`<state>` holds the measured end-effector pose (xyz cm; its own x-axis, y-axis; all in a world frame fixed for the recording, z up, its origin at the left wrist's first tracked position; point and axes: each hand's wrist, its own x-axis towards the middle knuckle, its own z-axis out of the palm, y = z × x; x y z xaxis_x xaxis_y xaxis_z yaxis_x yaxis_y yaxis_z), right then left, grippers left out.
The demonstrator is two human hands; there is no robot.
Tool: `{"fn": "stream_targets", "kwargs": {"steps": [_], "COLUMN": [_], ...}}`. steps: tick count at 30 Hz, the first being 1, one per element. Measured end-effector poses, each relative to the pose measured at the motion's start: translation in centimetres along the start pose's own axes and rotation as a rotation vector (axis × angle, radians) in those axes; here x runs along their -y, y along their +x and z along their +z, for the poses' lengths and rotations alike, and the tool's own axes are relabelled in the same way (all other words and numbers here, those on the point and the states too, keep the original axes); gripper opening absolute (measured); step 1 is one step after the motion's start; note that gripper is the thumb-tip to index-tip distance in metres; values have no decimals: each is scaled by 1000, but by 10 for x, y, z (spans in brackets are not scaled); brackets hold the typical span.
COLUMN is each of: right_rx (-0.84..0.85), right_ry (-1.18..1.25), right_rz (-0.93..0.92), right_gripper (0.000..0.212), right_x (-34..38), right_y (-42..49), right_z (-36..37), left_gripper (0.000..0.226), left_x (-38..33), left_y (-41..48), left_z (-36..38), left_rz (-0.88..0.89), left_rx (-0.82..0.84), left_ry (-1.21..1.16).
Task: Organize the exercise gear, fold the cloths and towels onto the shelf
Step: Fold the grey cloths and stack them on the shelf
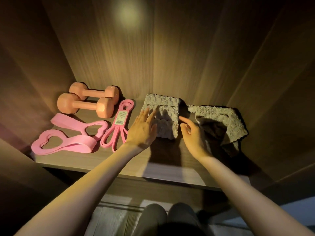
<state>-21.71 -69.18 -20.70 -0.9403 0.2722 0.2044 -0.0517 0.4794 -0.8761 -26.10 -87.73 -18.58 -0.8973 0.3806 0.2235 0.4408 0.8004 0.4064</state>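
A folded beige towel (167, 106) lies mid-shelf, with a paler folded cloth (162, 127) showing at its front. My left hand (142, 129) has straight fingers whose tips touch the towel's left edge. Just right of that towel my right hand (194, 135) hovers with loosely spread fingers and holds nothing. A second beige towel (228, 120), loosely folded, lies further right. Two orange dumbbells (85, 103) sit at the back left, two pink heart-cut loop bands (71, 135) in front of them, and a bundled pink resistance band (119, 123) beside my left hand.
The wooden shelf (109, 160) is boxed in by a back panel (153, 57) and side walls. Its front edge runs across below my forearms. My knees (168, 217) show below, over a pale floor.
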Motion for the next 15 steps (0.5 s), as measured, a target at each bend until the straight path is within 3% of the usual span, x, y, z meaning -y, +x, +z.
{"fn": "stream_targets", "kwargs": {"steps": [3,5,9,13,15], "right_rx": [32,110,227,334,376], "right_ry": [48,34,-116,-183,-346], "right_rz": [109,179,258,270,262], "right_gripper": [62,69,72,71,75], "right_x": [4,7,4,-4,-6], "right_y": [11,19,31,40,43], "right_z": [13,21,30,27,25], "left_gripper": [57,60,51,53,53], "left_x": [10,17,22,22,20], "left_y": [21,33,36,30,25], "left_z": [5,12,32,42,41], "left_rz": [17,-74,-184,-180,-157], "left_rx": [51,119,138,27,-23], "left_ry": [117,156,-89,-108,-110]}}
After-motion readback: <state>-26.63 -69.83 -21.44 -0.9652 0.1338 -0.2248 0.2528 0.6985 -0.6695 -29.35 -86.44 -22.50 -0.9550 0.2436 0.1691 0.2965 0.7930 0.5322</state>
